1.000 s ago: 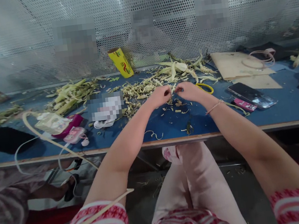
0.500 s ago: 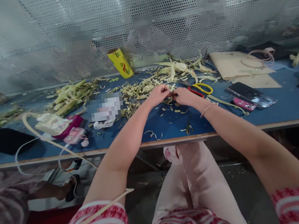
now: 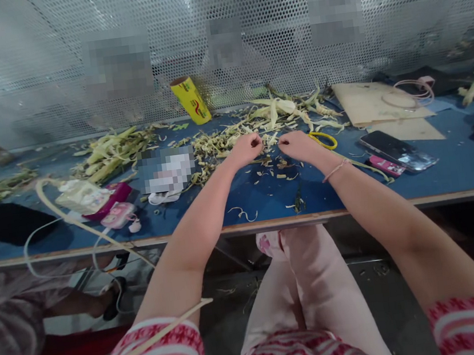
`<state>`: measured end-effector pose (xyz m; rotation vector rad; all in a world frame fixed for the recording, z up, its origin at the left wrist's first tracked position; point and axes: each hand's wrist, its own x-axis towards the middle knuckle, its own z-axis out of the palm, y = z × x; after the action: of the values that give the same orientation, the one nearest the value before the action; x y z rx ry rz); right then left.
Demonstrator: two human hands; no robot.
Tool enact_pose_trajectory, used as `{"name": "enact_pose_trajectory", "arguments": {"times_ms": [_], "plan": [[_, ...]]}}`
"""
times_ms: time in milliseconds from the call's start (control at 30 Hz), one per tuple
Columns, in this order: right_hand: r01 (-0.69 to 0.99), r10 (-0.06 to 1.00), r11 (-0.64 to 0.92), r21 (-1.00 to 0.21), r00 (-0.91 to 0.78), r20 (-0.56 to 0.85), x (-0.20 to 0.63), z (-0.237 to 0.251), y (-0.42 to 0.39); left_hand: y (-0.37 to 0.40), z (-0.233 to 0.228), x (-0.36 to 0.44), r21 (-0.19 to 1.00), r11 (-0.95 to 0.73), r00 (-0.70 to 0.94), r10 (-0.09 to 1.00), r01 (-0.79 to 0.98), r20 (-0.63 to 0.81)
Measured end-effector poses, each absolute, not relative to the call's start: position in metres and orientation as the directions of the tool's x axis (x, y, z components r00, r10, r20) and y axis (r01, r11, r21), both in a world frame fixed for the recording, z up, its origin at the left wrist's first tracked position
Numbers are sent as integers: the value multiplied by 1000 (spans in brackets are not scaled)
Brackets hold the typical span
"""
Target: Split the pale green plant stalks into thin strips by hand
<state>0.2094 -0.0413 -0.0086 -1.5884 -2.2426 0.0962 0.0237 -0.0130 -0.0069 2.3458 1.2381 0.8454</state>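
The left hand (image 3: 246, 150) and right hand (image 3: 297, 147) are held apart from each other above the worktop (image 3: 260, 195), the fingers of each curled inward; whether a strand is pinched in either cannot be told. The shreds (image 3: 215, 144) are heaped beside and beyond the left hand, and are backed by longer husks (image 3: 282, 106); scraps (image 3: 282, 163) are strewn on the near side of both hands. The shreds may be judged very light, dry and pliant — readily split along the grain, little prone to slip. They are best taken singly, between thumb and fingertip, near one end; the husks, probably stiffer, are better gripped at the base.
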Motion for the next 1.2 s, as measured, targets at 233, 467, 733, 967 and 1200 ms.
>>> {"name": "enact_pose_trajectory", "arguments": {"times_ms": [233, 467, 733, 967, 1200], "plan": [[916, 930, 320, -243, -254, 266, 216, -3, -45, -7, -11, 22, 477, -571, 439, 820, 668, 368], [876, 965, 256, -408, -211, 152, 211, 6, -49, -9, -12, 30, 917, -305, 320, 922, 256, 217], [682, 952, 269, -680, -296, 80, 208, -6, -40, -18, -9, 43, 986, -80, 293, 948, -148, 121], [573, 955, 230, -787, -289, 69, 209, -11, -36, -15, -10, 43, 985, 17, 281, 959, -172, 32], [591, 951, 232, -773, -304, 54, 207, -7, -41, -16, -8, 39, 963, 210, 336, 931, -169, -144]]}}
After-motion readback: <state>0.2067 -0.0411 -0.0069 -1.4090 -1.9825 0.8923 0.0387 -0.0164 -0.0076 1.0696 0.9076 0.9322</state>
